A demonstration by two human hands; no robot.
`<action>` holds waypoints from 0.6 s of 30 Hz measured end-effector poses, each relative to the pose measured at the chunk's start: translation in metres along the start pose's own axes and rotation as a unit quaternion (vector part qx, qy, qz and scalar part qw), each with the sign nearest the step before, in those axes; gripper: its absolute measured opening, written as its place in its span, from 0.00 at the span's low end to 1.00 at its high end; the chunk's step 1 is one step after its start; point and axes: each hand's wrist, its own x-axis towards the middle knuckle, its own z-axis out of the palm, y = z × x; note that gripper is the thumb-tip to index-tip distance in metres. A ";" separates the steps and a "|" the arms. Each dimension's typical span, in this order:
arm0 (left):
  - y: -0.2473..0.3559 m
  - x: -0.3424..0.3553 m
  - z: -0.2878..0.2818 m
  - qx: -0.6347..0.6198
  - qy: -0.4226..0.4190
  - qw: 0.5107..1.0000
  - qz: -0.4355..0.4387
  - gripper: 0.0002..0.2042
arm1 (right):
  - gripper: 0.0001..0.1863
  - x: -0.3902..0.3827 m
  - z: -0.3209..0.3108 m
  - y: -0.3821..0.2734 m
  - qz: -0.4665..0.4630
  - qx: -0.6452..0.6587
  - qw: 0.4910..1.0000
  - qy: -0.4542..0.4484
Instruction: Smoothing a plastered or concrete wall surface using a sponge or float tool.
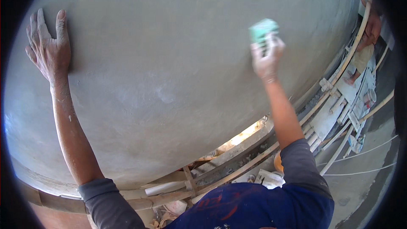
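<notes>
A smooth grey plastered wall (161, 51) fills most of the head view. My left hand (50, 48) rests flat against it at the far left, fingers stretched out and coated with pale plaster dust. Right of the middle, my right hand (267, 57) grips a light green sponge (263, 31) at the wall. Motion smears both the sponge and the fingers around it. Lighter, uneven patches show in the plaster between my two arms.
Wooden poles (347, 55) and planks (326, 112) form scaffolding along the right and below. Another person (368, 44) is on the planks at the far right. A bucket (370, 97) stands near them. A bright gap (243, 135) opens beneath the wall's lower edge.
</notes>
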 end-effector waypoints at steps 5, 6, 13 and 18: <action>0.001 0.000 0.007 -0.006 0.006 1.000 0.003 0.39 | 0.31 0.088 0.006 0.015 0.197 0.080 0.974 0.075; -0.018 0.015 -0.016 0.021 0.005 1.000 0.018 0.39 | 0.31 0.072 0.028 -0.026 0.051 0.052 0.994 0.083; -0.004 0.008 -0.002 -0.008 -0.002 1.000 -0.006 0.40 | 0.31 0.037 -0.005 0.062 0.374 0.194 0.904 0.077; -0.013 -0.001 0.000 0.016 0.000 1.000 0.009 0.38 | 0.34 -0.043 0.010 -0.059 0.009 0.051 0.997 -0.049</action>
